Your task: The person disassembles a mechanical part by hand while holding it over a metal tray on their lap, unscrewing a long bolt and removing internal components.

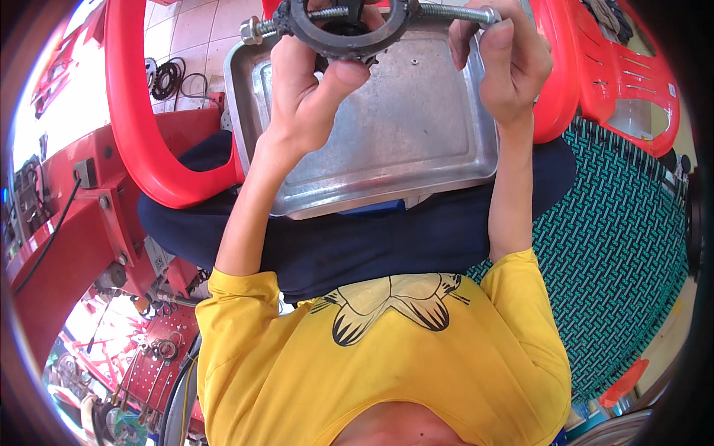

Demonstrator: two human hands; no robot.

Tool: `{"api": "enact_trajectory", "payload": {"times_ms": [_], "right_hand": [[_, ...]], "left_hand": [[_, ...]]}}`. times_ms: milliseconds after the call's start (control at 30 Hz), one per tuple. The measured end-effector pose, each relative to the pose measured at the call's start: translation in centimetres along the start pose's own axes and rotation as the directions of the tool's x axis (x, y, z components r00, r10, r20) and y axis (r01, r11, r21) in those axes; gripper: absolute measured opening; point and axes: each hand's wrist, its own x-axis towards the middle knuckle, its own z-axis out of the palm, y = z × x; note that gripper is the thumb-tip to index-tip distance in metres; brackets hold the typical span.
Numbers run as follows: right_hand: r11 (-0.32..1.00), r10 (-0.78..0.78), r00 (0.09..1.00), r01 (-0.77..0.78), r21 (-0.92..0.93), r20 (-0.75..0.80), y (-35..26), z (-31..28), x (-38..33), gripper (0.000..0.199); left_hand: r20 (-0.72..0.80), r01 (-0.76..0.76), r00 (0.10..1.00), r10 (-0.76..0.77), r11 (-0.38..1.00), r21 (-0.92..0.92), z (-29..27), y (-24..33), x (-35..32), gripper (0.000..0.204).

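A dark metal ring clamp (346, 50) is held up at the top of the view, over the far part of a metal tray (401, 141). My left hand (305, 97) is closed around its underside, thumb pressed near the ring's lower edge; a black part shows behind the ring. A long threaded bolt (450, 13) sticks out to the right, and my right hand (513, 70) pinches its end between thumb and fingers. On the left side, a hex bolt head (251, 31) juts out past my left hand. The clamp's top is cut off by the picture's edge.
Red plastic chairs stand at left (134, 111) and right (625, 82). A green woven chair seat (617, 260) is at my right. Red metal machinery (74, 201) fills the left. Sprockets (167, 78) lie on the tiled floor. A tiny metal piece (414, 62) shows in the tray.
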Motion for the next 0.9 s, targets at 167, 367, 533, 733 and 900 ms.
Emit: {"api": "enact_trajectory", "payload": {"times_ms": [167,367,533,733,900], "right_hand": [[0.998,-0.015,0.997,0.011,0.06,0.072,2.4,-1.0,-1.8,0.043],[0.998,-0.045,0.996,0.048,-0.046,0.082,1.1,-1.0,-1.0,0.051],[1.0,-0.029,0.999,0.028,-0.008,-0.019,0.4,-0.1,-0.2,0.014],[0.992,-0.046,0.999,0.048,-0.116,0.015,0.4,-1.1,-0.3,0.018],[0.996,-0.062,0.996,0.059,-0.06,-0.056,0.0,-0.5,0.0,0.025]], "left_hand": [[0.021,0.008,1.0,-0.008,1.0,-0.008,1.0,2.8,1.8,0.078],[0.046,-0.06,0.997,0.061,0.998,-0.023,1.7,4.5,3.8,0.052],[0.06,-0.016,0.998,0.018,1.0,-0.026,1.8,4.7,3.7,0.056],[0.041,-0.073,0.996,0.075,0.996,-0.047,1.8,4.7,3.6,0.067],[0.014,-0.036,0.999,0.037,0.997,-0.065,2.2,4.1,3.1,0.078]]}}
